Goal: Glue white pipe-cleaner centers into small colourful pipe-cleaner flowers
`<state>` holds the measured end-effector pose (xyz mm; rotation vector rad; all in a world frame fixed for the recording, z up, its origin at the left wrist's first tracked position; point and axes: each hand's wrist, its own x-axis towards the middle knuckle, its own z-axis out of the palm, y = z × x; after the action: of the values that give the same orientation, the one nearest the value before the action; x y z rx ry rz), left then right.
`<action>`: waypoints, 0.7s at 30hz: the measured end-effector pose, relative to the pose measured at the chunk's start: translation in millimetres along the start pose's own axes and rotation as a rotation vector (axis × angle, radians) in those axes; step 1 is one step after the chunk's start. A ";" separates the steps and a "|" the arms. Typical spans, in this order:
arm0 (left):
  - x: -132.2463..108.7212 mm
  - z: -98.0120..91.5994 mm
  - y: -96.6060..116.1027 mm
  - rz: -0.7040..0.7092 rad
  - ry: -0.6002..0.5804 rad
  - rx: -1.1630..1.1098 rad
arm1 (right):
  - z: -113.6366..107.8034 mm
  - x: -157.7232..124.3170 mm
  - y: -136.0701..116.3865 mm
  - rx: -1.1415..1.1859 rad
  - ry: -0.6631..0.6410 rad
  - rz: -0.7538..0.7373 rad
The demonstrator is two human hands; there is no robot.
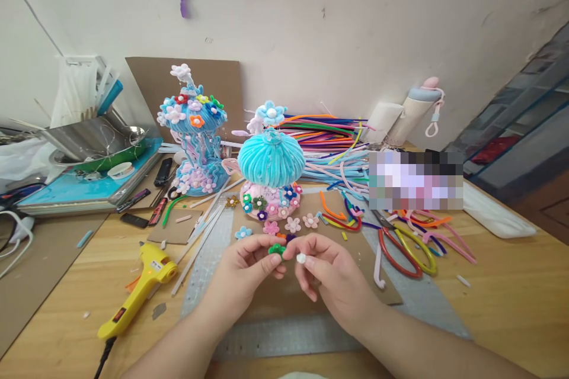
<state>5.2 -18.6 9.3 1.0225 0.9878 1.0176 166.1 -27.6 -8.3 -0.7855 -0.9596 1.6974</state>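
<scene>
My left hand (246, 269) and my right hand (326, 272) meet over a brown cardboard sheet (382, 284), fingers pinched together. Between them sits a small green pipe-cleaner flower (276, 249), gripped by my left fingers and touched by my right fingertips. My right hand also pinches a tiny white bead (301, 258). Just beyond stands a blue pipe-cleaner mushroom (271, 160) on a pink base dotted with little flowers. Loose pink flowers (293, 224) lie in front of it.
A yellow glue gun (142, 284) lies left on the wooden table. A taller blue flowered mushroom (195, 130) stands behind it. Red and yellow scissors (404, 249) and a heap of coloured pipe cleaners (329, 136) lie right. Steel bowls on books (89, 183) fill the far left.
</scene>
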 end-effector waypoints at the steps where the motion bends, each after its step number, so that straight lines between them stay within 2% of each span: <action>1: -0.4 -1.0 0.5 -0.001 -0.017 0.000 | -0.4 0.4 -0.1 0.001 0.004 -0.003; 4: -1.6 -2.4 1.7 0.000 -0.066 0.009 | -0.7 0.7 -0.7 -0.006 0.007 -0.007; 7: -2.2 -1.2 1.2 0.037 -0.047 0.022 | 0.4 -0.8 -1.2 -0.105 0.020 -0.037; 9: -1.9 0.3 -0.3 0.097 -0.014 0.038 | 1.2 -2.6 -1.4 -0.319 0.081 -0.166; 11: -1.4 1.4 -2.2 0.152 -0.007 0.067 | 1.1 -4.6 -1.7 -0.616 0.138 -0.371; 14: -1.4 1.4 -4.9 0.184 -0.030 0.109 | -1.3 -6.8 -3.2 -0.967 0.127 -0.633; 17: -2.4 0.0 -6.3 0.193 -0.029 0.154 | -4.5 -6.7 -5.8 -1.148 0.104 -0.783; 21: -3.4 -1.3 -6.7 0.212 -0.037 0.204 | -6.8 -4.6 -7.5 -1.266 0.084 -0.919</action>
<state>4.4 -22.9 3.1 1.3324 0.9810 1.0821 176.5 -29.0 -4.6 -0.9197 -1.9484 0.1289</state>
